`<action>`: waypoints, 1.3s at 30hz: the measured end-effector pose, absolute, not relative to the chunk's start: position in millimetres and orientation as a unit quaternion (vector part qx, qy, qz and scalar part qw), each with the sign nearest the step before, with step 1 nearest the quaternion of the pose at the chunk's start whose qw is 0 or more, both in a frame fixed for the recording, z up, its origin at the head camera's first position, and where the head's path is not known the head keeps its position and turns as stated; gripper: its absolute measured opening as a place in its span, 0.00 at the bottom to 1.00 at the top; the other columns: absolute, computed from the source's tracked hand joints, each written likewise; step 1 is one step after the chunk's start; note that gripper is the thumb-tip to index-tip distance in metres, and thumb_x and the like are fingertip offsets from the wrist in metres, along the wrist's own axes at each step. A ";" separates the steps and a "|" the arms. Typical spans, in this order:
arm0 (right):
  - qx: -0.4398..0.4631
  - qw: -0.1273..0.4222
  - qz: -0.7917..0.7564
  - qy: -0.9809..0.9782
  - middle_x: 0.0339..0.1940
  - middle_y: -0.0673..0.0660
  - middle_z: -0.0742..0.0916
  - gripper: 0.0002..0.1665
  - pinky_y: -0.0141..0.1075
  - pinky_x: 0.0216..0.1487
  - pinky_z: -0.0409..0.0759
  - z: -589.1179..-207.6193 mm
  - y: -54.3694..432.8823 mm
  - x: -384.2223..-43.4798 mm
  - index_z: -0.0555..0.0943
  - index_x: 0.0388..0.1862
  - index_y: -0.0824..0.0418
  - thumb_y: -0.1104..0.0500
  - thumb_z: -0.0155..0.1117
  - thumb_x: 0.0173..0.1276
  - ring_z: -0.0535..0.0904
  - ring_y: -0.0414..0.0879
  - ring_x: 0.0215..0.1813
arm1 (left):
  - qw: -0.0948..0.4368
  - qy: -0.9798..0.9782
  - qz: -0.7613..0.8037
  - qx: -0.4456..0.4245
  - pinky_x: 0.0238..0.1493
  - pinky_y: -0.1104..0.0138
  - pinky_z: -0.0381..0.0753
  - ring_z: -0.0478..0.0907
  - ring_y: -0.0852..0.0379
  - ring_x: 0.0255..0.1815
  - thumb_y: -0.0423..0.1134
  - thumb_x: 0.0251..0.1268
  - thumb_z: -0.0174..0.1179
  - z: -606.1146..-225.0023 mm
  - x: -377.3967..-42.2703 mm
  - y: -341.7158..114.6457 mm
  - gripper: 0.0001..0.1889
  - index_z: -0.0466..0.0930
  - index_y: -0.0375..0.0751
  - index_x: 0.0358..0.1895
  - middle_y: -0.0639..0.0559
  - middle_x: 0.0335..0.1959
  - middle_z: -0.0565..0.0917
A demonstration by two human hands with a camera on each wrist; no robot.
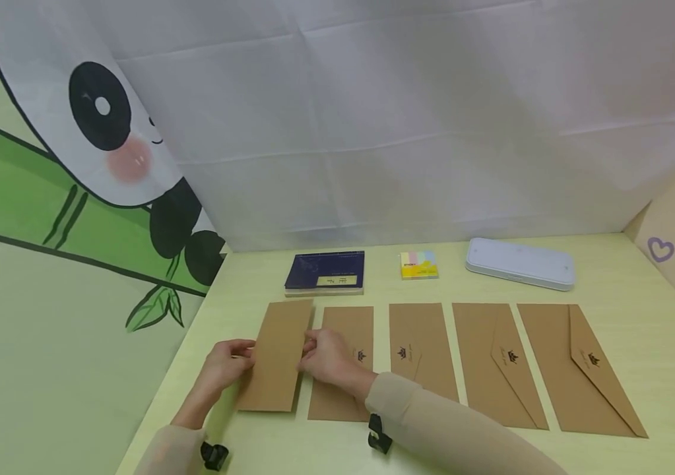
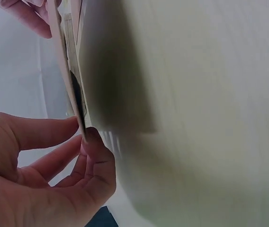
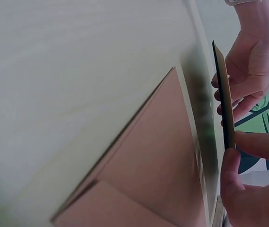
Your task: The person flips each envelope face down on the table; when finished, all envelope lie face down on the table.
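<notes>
Both hands hold one brown kraft envelope (image 1: 278,356) by its long sides, its plain face up, raised a little over the table at the left end of a row. My left hand (image 1: 225,364) pinches the left edge between thumb and fingers; in the left wrist view the envelope (image 2: 67,71) shows nearly edge-on. My right hand (image 1: 331,359) pinches the opposite edge, and in the right wrist view its thumb and finger meet on the envelope's side (image 3: 227,109). Beside it, partly under the right hand and forearm, lies another envelope (image 1: 337,402) with a crown print.
Three more crown-printed envelopes lie to the right: one (image 1: 426,323), a second (image 1: 480,330) and a third (image 1: 557,369). Behind the row are a dark blue book (image 1: 325,269), a pack of sticky notes (image 1: 419,265) and a pale tin case (image 1: 520,264). A white cloth (image 1: 373,132) hangs behind.
</notes>
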State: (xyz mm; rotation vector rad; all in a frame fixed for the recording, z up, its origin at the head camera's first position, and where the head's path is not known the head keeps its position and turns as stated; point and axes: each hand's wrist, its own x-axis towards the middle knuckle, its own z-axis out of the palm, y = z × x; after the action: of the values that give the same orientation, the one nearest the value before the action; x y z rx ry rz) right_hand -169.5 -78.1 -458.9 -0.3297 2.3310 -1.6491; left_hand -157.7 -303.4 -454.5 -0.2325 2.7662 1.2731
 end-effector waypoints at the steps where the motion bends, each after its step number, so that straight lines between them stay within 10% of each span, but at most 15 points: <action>1: -0.114 0.131 -0.555 0.814 0.34 0.55 0.82 0.39 0.30 0.33 0.77 -459.1 -78.6 -169.6 0.74 0.60 0.73 0.72 0.76 0.45 0.77 0.38 0.30 | 0.044 0.906 0.414 -0.074 0.32 0.65 0.74 0.75 0.52 0.34 0.24 0.54 0.60 -455.0 -157.5 -303.7 0.17 0.79 0.25 0.49 0.44 0.34 0.81; 8: -0.126 0.131 -0.495 0.850 0.32 0.54 0.82 0.37 0.32 0.33 0.75 -458.7 -81.2 -170.3 0.77 0.55 0.73 0.68 0.78 0.42 0.74 0.41 0.32 | 0.051 0.915 0.393 -0.083 0.30 0.66 0.73 0.74 0.53 0.32 0.24 0.52 0.61 -457.3 -154.5 -303.5 0.17 0.79 0.25 0.48 0.47 0.30 0.80; 17: -0.129 0.140 -0.461 0.867 0.18 0.49 0.72 0.19 0.32 0.18 0.61 -461.6 -83.8 -170.7 0.73 0.21 0.62 0.67 0.79 0.40 0.66 0.41 0.20 | 0.045 0.923 0.373 -0.078 0.27 0.66 0.71 0.72 0.54 0.29 0.25 0.50 0.62 -458.6 -154.2 -302.2 0.17 0.80 0.26 0.47 0.48 0.28 0.78; 39: -0.121 0.152 -0.448 0.873 0.17 0.47 0.74 0.20 0.31 0.20 0.62 -460.3 -84.2 -172.4 0.75 0.26 0.63 0.63 0.81 0.41 0.67 0.40 0.19 | 0.062 0.943 0.320 -0.061 0.29 0.64 0.73 0.74 0.53 0.30 0.28 0.51 0.66 -458.0 -161.6 -301.7 0.19 0.78 0.26 0.49 0.50 0.28 0.78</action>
State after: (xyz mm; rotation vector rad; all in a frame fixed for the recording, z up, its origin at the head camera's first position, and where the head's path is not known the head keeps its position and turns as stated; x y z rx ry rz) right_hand -172.4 -84.2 -460.3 -0.3461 2.5055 -1.2850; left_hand -161.6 -301.7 -458.0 -0.1852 2.8529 0.9671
